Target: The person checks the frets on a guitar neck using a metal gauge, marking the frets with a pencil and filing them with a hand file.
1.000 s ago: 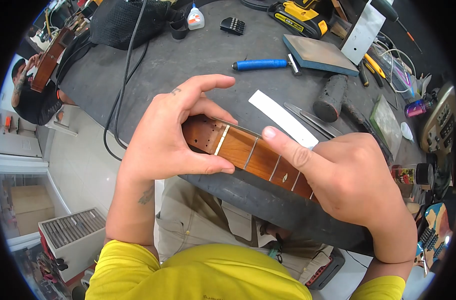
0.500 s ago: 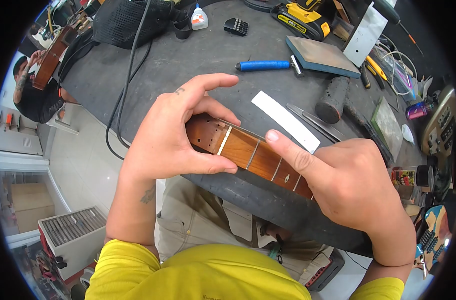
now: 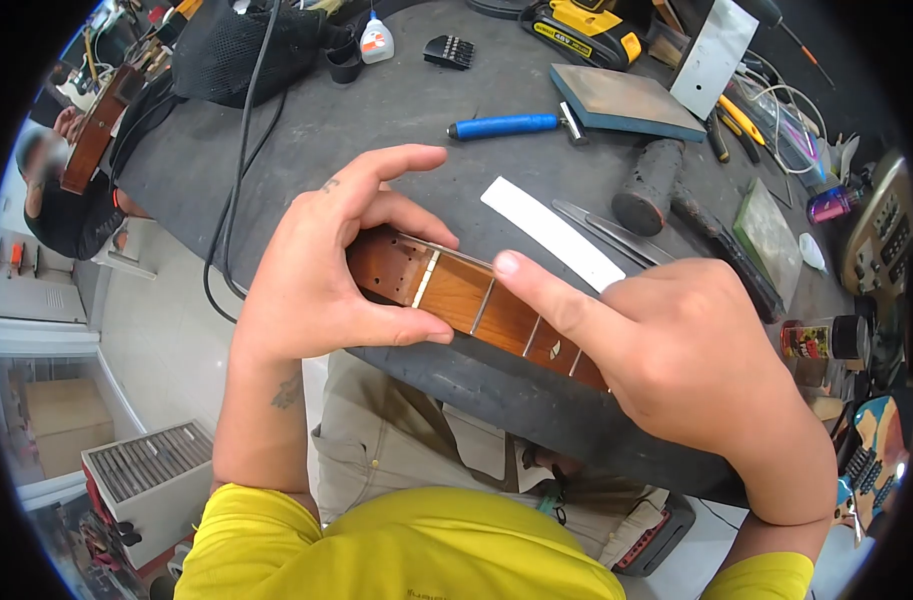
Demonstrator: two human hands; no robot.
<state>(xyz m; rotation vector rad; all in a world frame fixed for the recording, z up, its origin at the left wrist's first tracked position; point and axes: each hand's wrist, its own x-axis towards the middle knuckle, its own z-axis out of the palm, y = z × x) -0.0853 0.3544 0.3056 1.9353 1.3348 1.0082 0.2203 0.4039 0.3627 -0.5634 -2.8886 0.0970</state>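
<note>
A guitar neck (image 3: 454,296) with metal fret wires and a pale nut lies slanted at the bench's front edge. My left hand (image 3: 306,260) is closed around its headstock end, thumb on the near side and fingertips on the far edge; the index finger arches free above. My right hand (image 3: 666,350) lies over the lower part of the neck. Its index finger stretches along the far edge, the tip close to the first fret, while the other fingers curl in and are partly hidden. Behind the neck lies a curved white strip (image 3: 551,232).
Tweezers (image 3: 606,232), a blue-handled tool (image 3: 506,127), a dark cylinder (image 3: 648,188) and a flat block (image 3: 626,100) lie beyond my hands. A yellow battery tool (image 3: 581,35) and a glue bottle (image 3: 376,40) stand farther back. A cable (image 3: 244,170) crosses the left; another person (image 3: 66,200) sits there.
The whole view has shifted slightly, so the bench items appear farther left. My right index fingertip has slid a little along the neck's edge toward the nut. My left hand keeps its hold.
</note>
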